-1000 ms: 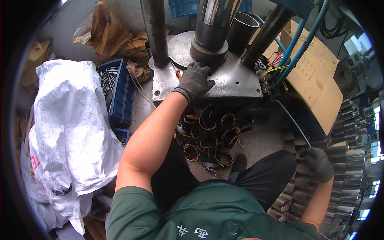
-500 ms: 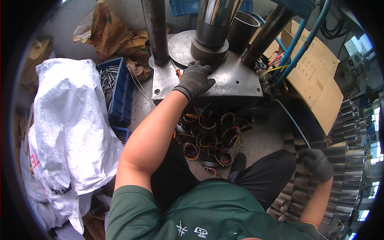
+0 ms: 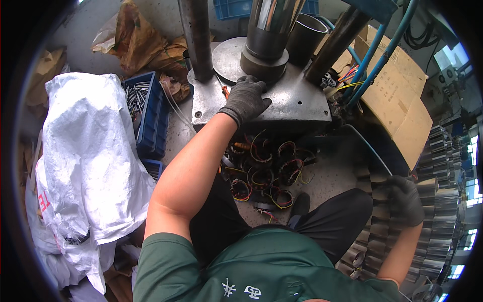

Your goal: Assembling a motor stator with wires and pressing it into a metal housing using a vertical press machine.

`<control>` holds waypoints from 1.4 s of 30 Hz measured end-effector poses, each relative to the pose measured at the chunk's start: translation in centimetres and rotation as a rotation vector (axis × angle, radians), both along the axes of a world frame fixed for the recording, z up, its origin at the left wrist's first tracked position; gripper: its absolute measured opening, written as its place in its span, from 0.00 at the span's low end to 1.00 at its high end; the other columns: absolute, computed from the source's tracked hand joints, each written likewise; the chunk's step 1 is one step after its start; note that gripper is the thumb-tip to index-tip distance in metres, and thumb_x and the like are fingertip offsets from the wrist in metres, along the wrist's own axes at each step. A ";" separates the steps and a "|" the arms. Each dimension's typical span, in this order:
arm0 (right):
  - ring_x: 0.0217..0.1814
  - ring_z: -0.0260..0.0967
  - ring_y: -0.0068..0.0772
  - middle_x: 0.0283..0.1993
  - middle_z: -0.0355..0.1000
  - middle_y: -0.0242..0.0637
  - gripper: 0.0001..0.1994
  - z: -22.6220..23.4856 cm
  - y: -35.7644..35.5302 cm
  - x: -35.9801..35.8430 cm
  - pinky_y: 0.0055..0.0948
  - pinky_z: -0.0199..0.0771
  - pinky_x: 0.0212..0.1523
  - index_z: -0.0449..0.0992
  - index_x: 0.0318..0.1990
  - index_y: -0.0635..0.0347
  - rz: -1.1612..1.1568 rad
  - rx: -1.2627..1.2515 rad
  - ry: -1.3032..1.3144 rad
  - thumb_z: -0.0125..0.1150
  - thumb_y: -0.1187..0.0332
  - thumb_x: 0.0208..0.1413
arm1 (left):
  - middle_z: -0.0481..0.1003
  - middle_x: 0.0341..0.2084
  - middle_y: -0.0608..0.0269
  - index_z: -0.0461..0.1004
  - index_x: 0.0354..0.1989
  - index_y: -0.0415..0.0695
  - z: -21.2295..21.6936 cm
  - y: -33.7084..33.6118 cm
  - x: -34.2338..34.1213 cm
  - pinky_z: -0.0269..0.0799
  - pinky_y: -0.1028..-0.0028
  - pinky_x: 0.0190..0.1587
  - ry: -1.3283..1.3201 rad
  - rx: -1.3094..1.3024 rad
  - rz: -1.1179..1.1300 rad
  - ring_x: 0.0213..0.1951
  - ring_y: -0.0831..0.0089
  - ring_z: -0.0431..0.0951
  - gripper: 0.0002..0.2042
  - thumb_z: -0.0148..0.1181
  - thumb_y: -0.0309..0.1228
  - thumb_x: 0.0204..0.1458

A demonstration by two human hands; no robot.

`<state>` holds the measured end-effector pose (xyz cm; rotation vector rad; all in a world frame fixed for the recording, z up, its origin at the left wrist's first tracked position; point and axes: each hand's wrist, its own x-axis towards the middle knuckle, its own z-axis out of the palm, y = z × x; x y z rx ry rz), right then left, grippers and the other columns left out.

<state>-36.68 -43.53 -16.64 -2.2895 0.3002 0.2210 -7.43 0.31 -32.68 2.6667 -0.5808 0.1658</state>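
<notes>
My left hand [image 3: 245, 100], in a dark grey glove, rests on the steel bed [image 3: 292, 95] of a press. Its fingers lie at the edge of the round plate [image 3: 229, 60], just in front of the thick ram [image 3: 264, 50], and its thumb sticks out to the right. Beside the wrist lies a screwdriver [image 3: 225, 91] with an orange handle. At the right, my gloved right hand [image 3: 404, 201] is closed around the end of a long thin metal lever [image 3: 370, 145]; motion smears this hand a little.
Wired motor stators [image 3: 266, 173] lie on the floor under the bed. Stacked metal cylinders [image 3: 422, 221] fill the right side. On the left are a white woven sack [image 3: 90, 151] and a blue bin of metal shafts [image 3: 153, 121]. Cardboard [image 3: 392, 90] leans behind blue pipes [image 3: 385, 58].
My right hand and the lever's end have shifted slightly upward in the picture, away from me. My left hand stays where it was on the press bed.
</notes>
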 end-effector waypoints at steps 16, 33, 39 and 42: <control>0.43 0.80 0.26 0.44 0.82 0.39 0.20 9.1 -11.4 21.9 0.28 0.78 0.48 0.81 0.54 0.62 -0.061 -0.853 -0.834 0.59 0.54 0.69 | 0.77 0.50 0.45 0.81 0.48 0.41 -0.7 0.3 -1.0 0.72 0.55 0.61 -0.014 -0.323 -0.051 0.55 0.47 0.76 0.17 0.69 0.36 0.51; 0.34 0.74 0.26 0.34 0.78 0.34 0.23 9.1 -11.8 23.2 0.30 0.75 0.42 0.82 0.46 0.58 -0.164 -0.669 -0.761 0.63 0.45 0.64 | 0.79 0.41 0.47 0.78 0.45 0.41 -2.6 -5.0 -1.8 0.76 0.55 0.50 -0.399 -0.007 -0.018 0.48 0.50 0.78 0.20 0.60 0.48 0.61; 0.35 0.76 0.28 0.37 0.80 0.37 0.25 9.1 -11.4 23.1 0.31 0.77 0.44 0.83 0.50 0.58 -0.138 -0.590 -0.752 0.62 0.44 0.63 | 0.82 0.37 0.51 0.81 0.43 0.44 -2.5 -4.9 0.2 0.78 0.57 0.46 -0.310 -0.076 0.029 0.42 0.51 0.82 0.15 0.63 0.44 0.61; 0.41 0.75 0.22 0.42 0.81 0.32 0.28 10.0 -10.2 22.1 0.27 0.74 0.47 0.82 0.54 0.61 -0.213 -0.740 -0.643 0.64 0.44 0.63 | 0.82 0.38 0.52 0.80 0.44 0.45 -2.8 -5.6 0.2 0.78 0.57 0.46 -0.287 -0.097 0.002 0.43 0.52 0.82 0.13 0.64 0.41 0.59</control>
